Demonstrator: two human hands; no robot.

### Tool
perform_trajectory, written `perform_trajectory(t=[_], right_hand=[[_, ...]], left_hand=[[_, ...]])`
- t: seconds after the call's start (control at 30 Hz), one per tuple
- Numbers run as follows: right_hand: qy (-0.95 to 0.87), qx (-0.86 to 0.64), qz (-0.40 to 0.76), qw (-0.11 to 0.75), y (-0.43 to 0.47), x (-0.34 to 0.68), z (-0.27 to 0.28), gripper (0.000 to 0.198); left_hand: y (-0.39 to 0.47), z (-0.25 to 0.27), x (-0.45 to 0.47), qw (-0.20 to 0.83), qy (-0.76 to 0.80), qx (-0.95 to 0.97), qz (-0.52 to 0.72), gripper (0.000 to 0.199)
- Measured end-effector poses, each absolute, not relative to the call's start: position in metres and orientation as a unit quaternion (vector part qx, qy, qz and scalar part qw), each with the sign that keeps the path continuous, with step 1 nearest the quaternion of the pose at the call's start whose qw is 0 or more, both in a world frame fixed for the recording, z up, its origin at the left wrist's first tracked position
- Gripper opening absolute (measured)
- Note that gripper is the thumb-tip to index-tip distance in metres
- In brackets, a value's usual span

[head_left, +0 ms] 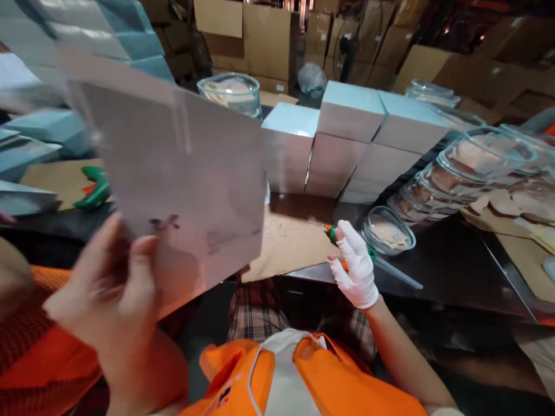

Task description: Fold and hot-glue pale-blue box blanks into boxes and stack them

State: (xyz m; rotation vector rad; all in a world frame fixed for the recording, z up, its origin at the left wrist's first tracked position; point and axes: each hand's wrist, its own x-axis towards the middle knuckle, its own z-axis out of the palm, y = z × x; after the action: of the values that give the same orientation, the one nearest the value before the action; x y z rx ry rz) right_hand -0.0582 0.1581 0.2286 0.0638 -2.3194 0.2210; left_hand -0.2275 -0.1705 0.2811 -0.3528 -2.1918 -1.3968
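Observation:
My bare left hand (pixel 115 294) grips the lower left edge of a white cardboard box (pixel 191 173), thumb on its near face. The box is raised, tilted and blurred by motion, with a small dark mark and faint print near its bottom. My right hand (pixel 356 268), in a white glove, is over a green glue gun (pixel 372 253) with an orange trigger. Its thumb and fingers are apart; the gun's handle is hidden behind the hand, and contact is unclear. A translucent glue stick (pixel 399 273) extends from the gun's rear. Beneath lies a cardboard sheet (pixel 290 245).
White boxes (pixel 347 115) are stacked behind the cardboard. Glass bowls (pixel 472 167) lean in a stack at right; one glass bowl (pixel 388 231) sits beside my right hand. Another green glue gun (pixel 96 188) lies at left, near a co-worker's arm (pixel 13 271). More boxes (pixel 108 34) rise behind.

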Motion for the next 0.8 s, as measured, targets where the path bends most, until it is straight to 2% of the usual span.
perform_trajectory(t=[0.1, 0.2, 0.27, 0.4, 0.47, 0.5, 0.57, 0.6, 0.63, 0.67, 0.73, 0.8], right_hand=[[-0.891, -0.027, 0.108, 0.44, 0.146, -0.043, 0.241, 0.075], [-0.906, -0.053, 0.194, 0.373, 0.151, -0.031, 0.255, 0.041], [-0.915, -0.06, 0.315, 0.244, 0.159, -0.024, 0.255, 0.027], [-0.821, -0.037, 0.564, -0.083, 0.159, -0.024, 0.235, 0.045], [-0.75, -0.012, 0.636, -0.184, 0.146, -0.028, 0.217, 0.052], [-0.72, 0.002, 0.658, -0.22, 0.138, -0.03, 0.207, 0.055], [-0.673, 0.026, 0.688, -0.271, 0.122, -0.029, 0.188, 0.064], [-0.657, 0.033, 0.699, -0.281, 0.117, -0.027, 0.181, 0.069], [-0.648, 0.039, 0.706, -0.284, 0.115, -0.023, 0.175, 0.073], [-0.644, 0.041, 0.71, -0.283, 0.115, -0.017, 0.172, 0.077], [-0.66, 0.02, 0.713, -0.237, 0.124, -0.003, 0.171, 0.08], [-0.714, -0.061, 0.693, -0.077, 0.134, 0.012, 0.172, 0.077]], left_hand=[[-0.147, 0.269, -0.189, 0.163, -0.791, -0.384, -0.448, 0.044], [-0.135, 0.234, -0.179, 0.024, -0.718, -0.533, -0.448, 0.045], [-0.137, 0.209, -0.184, -0.008, -0.719, -0.521, -0.46, 0.041], [-0.153, 0.173, -0.192, 0.009, -0.753, -0.481, -0.448, 0.04], [-0.155, 0.16, -0.186, 0.004, -0.78, -0.486, -0.395, 0.043], [-0.154, 0.154, -0.181, -0.011, -0.79, -0.497, -0.359, 0.049], [-0.149, 0.142, -0.166, -0.059, -0.793, -0.531, -0.292, 0.083], [-0.147, 0.137, -0.159, -0.083, -0.784, -0.552, -0.27, 0.102], [-0.146, 0.133, -0.154, -0.103, -0.776, -0.568, -0.256, 0.112], [-0.147, 0.131, -0.151, -0.112, -0.77, -0.577, -0.248, 0.112], [-0.152, 0.133, -0.152, -0.097, -0.778, -0.564, -0.258, 0.098], [-0.158, 0.141, -0.163, -0.054, -0.794, -0.518, -0.313, 0.086]])
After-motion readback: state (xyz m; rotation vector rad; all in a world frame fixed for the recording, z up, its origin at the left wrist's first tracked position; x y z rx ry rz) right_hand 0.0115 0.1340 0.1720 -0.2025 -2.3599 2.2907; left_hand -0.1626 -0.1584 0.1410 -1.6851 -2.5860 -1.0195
